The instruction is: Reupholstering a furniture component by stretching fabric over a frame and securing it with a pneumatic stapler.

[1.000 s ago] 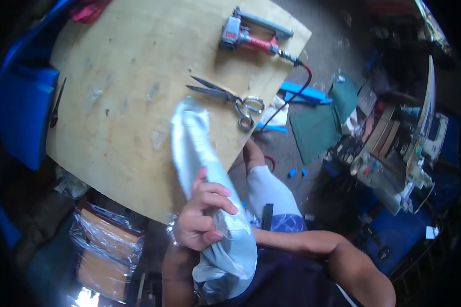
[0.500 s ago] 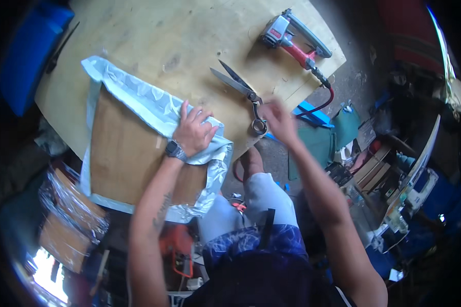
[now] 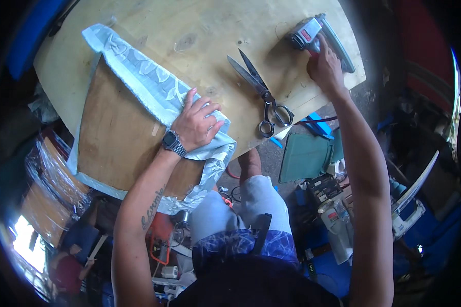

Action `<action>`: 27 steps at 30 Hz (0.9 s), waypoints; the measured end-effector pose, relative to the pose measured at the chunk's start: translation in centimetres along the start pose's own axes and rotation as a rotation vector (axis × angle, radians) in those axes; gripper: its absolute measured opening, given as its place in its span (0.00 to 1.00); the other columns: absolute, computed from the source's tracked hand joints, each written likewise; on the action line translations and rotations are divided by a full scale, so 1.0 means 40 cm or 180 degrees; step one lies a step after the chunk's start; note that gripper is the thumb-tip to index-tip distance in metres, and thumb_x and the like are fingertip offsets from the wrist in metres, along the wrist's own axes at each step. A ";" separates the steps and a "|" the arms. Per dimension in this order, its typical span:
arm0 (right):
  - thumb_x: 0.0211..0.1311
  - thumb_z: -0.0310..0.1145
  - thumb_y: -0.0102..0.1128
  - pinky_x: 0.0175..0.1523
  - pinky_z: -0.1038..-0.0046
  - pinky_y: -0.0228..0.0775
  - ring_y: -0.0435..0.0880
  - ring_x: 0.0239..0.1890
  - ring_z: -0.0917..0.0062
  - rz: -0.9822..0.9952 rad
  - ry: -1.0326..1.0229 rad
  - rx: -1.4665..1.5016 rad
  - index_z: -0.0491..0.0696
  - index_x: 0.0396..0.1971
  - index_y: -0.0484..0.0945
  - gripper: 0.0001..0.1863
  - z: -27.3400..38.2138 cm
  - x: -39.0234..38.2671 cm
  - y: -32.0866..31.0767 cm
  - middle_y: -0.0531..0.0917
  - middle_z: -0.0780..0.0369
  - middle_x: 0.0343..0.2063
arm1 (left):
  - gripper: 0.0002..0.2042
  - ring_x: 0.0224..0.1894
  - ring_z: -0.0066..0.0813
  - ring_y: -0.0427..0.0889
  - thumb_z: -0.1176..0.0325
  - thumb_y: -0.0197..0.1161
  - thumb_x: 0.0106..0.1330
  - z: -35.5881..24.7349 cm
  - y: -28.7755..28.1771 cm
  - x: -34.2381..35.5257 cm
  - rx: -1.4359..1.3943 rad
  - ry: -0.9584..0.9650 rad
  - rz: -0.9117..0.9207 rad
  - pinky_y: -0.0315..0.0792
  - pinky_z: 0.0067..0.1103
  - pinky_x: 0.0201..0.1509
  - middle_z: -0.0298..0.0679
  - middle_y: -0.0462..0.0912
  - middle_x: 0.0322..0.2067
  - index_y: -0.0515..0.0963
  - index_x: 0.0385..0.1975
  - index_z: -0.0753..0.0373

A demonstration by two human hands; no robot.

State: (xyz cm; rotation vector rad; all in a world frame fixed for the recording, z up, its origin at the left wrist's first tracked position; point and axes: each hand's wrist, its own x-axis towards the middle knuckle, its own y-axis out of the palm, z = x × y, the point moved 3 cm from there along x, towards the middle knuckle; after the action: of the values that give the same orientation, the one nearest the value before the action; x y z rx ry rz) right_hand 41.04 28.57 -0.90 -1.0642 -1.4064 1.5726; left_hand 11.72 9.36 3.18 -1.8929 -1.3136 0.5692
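My left hand (image 3: pixel 195 124) lies on a folded strip of pale silvery-blue fabric (image 3: pixel 138 77) with a leaf pattern, its fingers spread and pressing down. The fabric wraps over the edges of a brown wooden panel (image 3: pixel 118 123), which sits at the table's near left edge. At the far right of the table my right hand (image 3: pixel 327 69) is closed round the handle of a grey and red pneumatic staple gun (image 3: pixel 305 33); the palm hides most of the handle. Between my hands, large dark-handled scissors (image 3: pixel 264 94) rest with their blades apart.
Everything lies on a plywood table (image 3: pixel 200 46). A dark red hose (image 3: pixel 317 120) runs from the gun side past the table edge. Below are a green folded sheet (image 3: pixel 305 156), blue pieces (image 3: pixel 315 125), plastic-wrapped boards (image 3: pixel 51 179) and floor clutter. Someone in dark red (image 3: pixel 69 273) is at lower left.
My right hand has moved from beside the scissors handles to the staple gun and closed on its handle. My left hand stays on the fabric. The view has shifted slightly.
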 end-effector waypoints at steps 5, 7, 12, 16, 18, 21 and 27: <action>0.57 0.34 0.56 0.34 0.63 0.72 0.80 0.29 0.57 0.0871 0.0684 0.1086 0.45 0.57 0.62 0.27 0.021 -0.032 -0.068 0.80 0.49 0.30 | 0.06 0.44 0.32 0.73 0.70 0.60 0.55 0.016 0.005 -0.013 0.0008 -0.0017 -0.0176 0.50 0.44 0.66 0.34 0.78 0.37 0.75 0.17 0.60; 0.54 0.30 0.56 0.32 0.68 0.72 0.79 0.26 0.64 0.1511 0.0870 0.2222 0.42 0.46 0.71 0.19 0.080 -0.122 -0.156 0.80 0.53 0.28 | 0.06 0.43 0.32 0.73 0.70 0.60 0.55 0.017 -0.006 -0.023 0.0021 -0.0074 -0.0185 0.51 0.44 0.66 0.34 0.78 0.37 0.76 0.18 0.60; 0.41 0.25 0.64 0.37 0.74 0.71 0.80 0.31 0.70 0.1794 0.0339 0.2660 0.41 0.44 0.74 0.24 0.235 -0.364 -0.224 0.81 0.58 0.32 | 0.06 0.43 0.33 0.73 0.70 0.60 0.55 0.013 -0.007 -0.007 0.0004 -0.0033 -0.0216 0.51 0.44 0.66 0.35 0.78 0.37 0.76 0.19 0.61; 0.39 0.25 0.64 0.34 0.72 0.71 0.81 0.26 0.66 0.2635 0.0061 0.3405 0.41 0.44 0.73 0.25 0.305 -0.364 -0.200 0.82 0.57 0.30 | 0.06 0.43 0.33 0.74 0.69 0.60 0.55 0.016 0.004 -0.010 0.0012 0.0010 -0.0199 0.52 0.44 0.66 0.35 0.78 0.37 0.77 0.19 0.61; 0.38 0.25 0.64 0.32 0.71 0.71 0.80 0.24 0.65 0.2690 -0.0014 0.3182 0.41 0.44 0.73 0.25 0.324 -0.364 -0.187 0.82 0.56 0.28 | 0.05 0.43 0.33 0.74 0.69 0.60 0.55 0.020 0.006 -0.011 -0.0008 0.0024 -0.0241 0.52 0.43 0.66 0.35 0.78 0.37 0.77 0.19 0.61; 0.38 0.24 0.63 0.31 0.71 0.70 0.80 0.23 0.64 0.2739 -0.0101 0.2986 0.41 0.43 0.73 0.25 0.339 -0.360 -0.176 0.82 0.55 0.27 | 0.05 0.43 0.33 0.74 0.69 0.60 0.55 0.019 0.002 -0.010 0.0009 0.0021 -0.0231 0.52 0.43 0.66 0.36 0.78 0.36 0.78 0.20 0.62; 0.38 0.24 0.61 0.30 0.70 0.70 0.78 0.21 0.63 0.2726 -0.0286 0.2591 0.40 0.41 0.74 0.23 0.365 -0.341 -0.177 0.81 0.55 0.24 | 0.05 0.43 0.34 0.74 0.69 0.60 0.55 0.018 0.003 -0.004 0.0101 0.0038 -0.0232 0.52 0.43 0.66 0.36 0.78 0.36 0.78 0.21 0.62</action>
State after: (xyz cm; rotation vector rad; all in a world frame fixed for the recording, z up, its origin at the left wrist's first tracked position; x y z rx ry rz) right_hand 32.47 11.42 8.13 -1.1059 -0.1911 2.4919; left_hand 11.21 9.43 2.63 -1.8125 -1.3523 0.5375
